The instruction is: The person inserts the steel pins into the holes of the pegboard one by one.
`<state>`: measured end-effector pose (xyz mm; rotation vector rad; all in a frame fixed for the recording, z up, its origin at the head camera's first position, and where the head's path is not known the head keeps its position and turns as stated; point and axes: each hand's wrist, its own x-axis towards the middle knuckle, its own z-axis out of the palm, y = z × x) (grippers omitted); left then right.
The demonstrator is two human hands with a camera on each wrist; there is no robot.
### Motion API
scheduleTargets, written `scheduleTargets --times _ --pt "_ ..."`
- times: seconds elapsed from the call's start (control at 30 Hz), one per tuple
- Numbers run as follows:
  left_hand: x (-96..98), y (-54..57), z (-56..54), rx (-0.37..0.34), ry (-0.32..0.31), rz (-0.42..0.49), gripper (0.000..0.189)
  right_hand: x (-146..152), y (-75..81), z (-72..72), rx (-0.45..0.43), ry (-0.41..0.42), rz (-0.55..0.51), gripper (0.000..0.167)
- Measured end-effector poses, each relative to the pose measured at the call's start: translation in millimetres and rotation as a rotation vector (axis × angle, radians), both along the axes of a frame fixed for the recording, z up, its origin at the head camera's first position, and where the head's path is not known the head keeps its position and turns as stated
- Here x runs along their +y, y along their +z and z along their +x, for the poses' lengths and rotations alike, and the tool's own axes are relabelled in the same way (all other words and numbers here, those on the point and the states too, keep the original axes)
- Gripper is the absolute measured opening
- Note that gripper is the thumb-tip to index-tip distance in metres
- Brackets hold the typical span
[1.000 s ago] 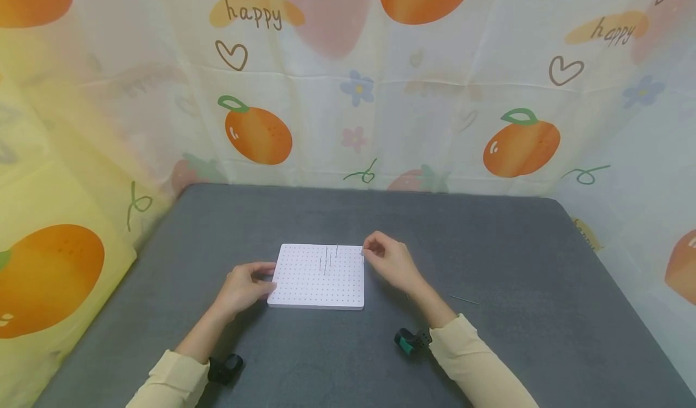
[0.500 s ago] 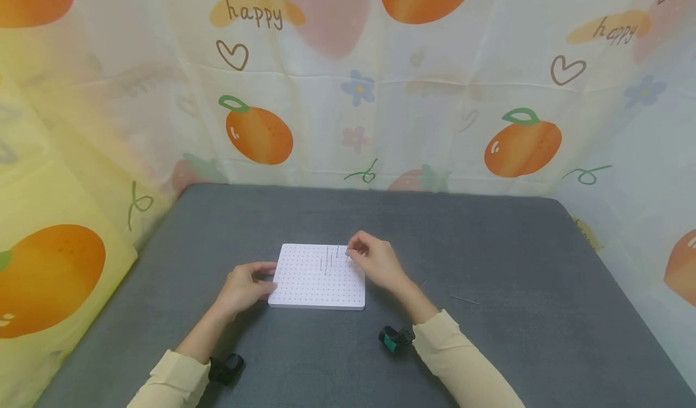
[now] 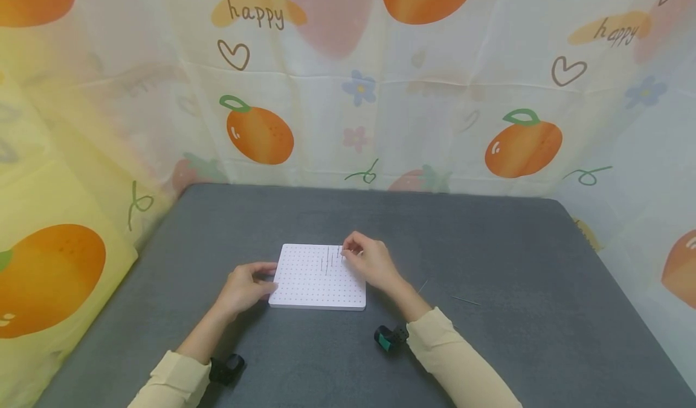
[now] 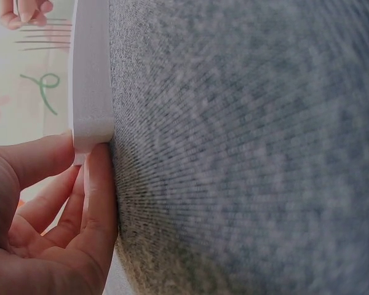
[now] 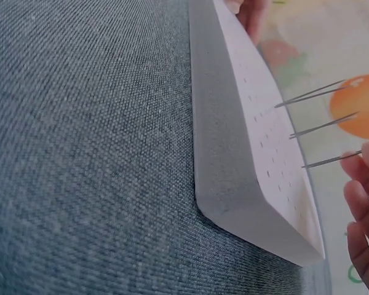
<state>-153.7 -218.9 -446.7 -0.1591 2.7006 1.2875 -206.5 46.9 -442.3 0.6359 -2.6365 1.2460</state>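
Observation:
A white board with rows of small holes (image 3: pixel 310 293) lies flat on the table. My left hand (image 3: pixel 241 287) grips its left side, with the thumb at the upper edge and the fingers against the side, as the left wrist view shows. Several thin metal pins (image 5: pixel 323 127) stand upright in the far part of the board. Over the far right part, my right hand (image 3: pixel 372 263) pinches another thin metal pin (image 5: pixel 332 161) between thumb and fingertip. In the right wrist view this pin's lower end meets the board's surface; whether it sits in a hole I cannot tell.
One loose metal pin (image 3: pixel 466 300) lies on the dark grey table (image 3: pixel 522 263) to the right. A second thin pin (image 3: pixel 423 286) shows beside my right wrist. Behind the table hangs a fruit-print cloth (image 3: pixel 326 118).
My right hand has moved left from the board's right edge, carrying the pin over the board close to the standing pins. My left hand stays at the left side.

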Motion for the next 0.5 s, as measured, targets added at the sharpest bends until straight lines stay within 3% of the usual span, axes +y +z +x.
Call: scheduleTargets --times 0.5 --pt "-0.7 -0.8 0.2 0.007 -0.003 0.024 0.044 -2.8 -3.8 -2.7 0.019 -0.031 0.01 0.004"
